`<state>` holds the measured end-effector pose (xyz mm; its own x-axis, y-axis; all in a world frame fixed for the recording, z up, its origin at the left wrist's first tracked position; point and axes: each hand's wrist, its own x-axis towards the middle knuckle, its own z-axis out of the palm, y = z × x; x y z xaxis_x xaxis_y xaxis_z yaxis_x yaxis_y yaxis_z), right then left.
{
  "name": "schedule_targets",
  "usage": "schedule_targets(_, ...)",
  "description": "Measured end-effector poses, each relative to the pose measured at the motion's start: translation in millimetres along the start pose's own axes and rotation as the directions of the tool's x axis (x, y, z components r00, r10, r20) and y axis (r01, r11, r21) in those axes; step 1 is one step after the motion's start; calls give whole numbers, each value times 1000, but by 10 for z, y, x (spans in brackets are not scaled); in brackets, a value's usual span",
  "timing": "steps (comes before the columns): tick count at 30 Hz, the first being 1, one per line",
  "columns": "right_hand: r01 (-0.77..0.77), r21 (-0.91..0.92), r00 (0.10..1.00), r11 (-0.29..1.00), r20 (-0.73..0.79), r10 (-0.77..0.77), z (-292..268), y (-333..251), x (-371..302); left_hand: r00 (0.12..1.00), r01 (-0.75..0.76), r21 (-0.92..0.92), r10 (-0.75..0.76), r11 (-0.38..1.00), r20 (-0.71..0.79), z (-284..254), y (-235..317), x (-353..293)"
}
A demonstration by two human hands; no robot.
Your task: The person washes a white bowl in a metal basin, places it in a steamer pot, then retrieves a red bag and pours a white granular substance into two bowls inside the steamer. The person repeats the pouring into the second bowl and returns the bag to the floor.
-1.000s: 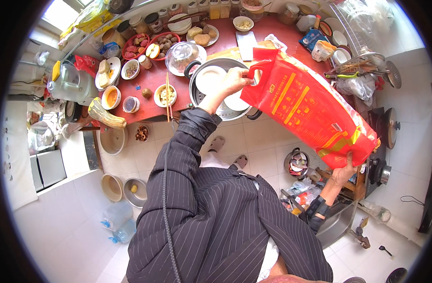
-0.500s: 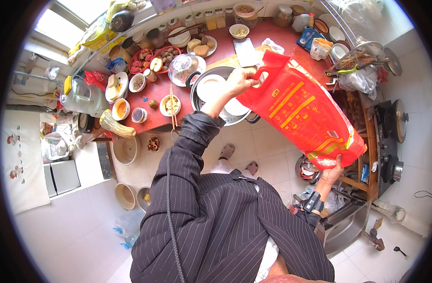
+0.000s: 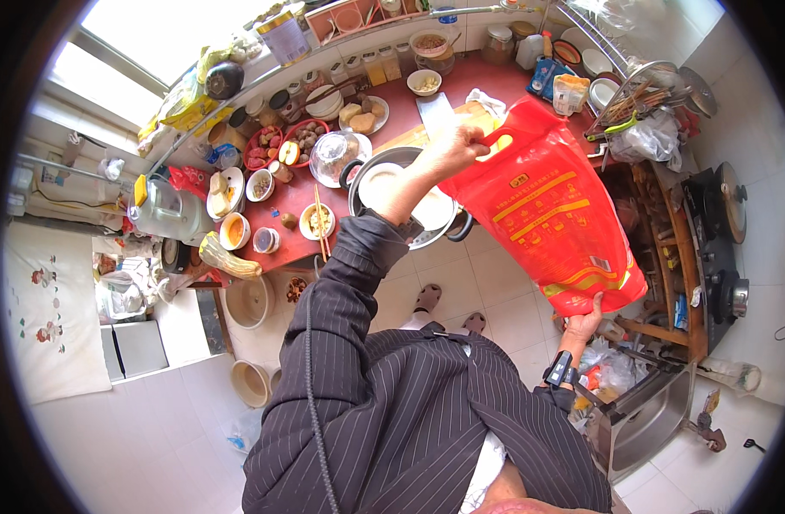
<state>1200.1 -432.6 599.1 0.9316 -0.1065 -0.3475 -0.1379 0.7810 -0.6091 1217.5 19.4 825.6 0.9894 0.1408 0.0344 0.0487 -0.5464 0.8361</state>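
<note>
A large red plastic bag (image 3: pixel 542 214) with yellow bands hangs at a slant in front of me. My left hand (image 3: pixel 454 152) is closed round the handle cut-out at its upper left corner. Beneath the bag's lower end, my right hand (image 3: pixel 584 322) grips the bottom edge, its fingers partly hidden behind the plastic. Just under my left wrist, at the table's edge, stands a steel pot (image 3: pixel 356 190) with dark handles. White round dishes (image 3: pixel 377 182) sit inside it, partly covered by my forearm and the bag. What the bag contains is hidden.
The red table (image 3: pixel 294 193) carries a bowl with chopsticks (image 3: pixel 316 221), a glass lid (image 3: pixel 337 156), a squash (image 3: pixel 229 255) and several bowls. A dish rack (image 3: pixel 645 98) stands at the far right. Right of me are a wooden shelf (image 3: pixel 666 248), a stove (image 3: pixel 722 248) and a sink (image 3: pixel 658 428).
The bag's lower end has swung a little left, with my right hand under it, so the bag hangs somewhat steeper. My left hand keeps hold of the handle. The view has shifted slightly.
</note>
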Motion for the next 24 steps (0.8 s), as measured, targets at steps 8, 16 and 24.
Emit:
schedule_targets(8, -35, 167, 994, 985, -101, 53, -146, 678, -68, 954, -237, 339, 284, 911, -97, 161, 895, -1)
schedule_targets(16, -168, 232, 980, 958, -66, 188, -330, 1159, -86, 878, -418, 488, 479, 766, -1, 527, 1569, -275)
schedule_targets(24, -579, -7, 802, 815, 174, 571, -1045, 1149, 57, 874, -409, 537, 485, 738, -1, 942, 1583, -867)
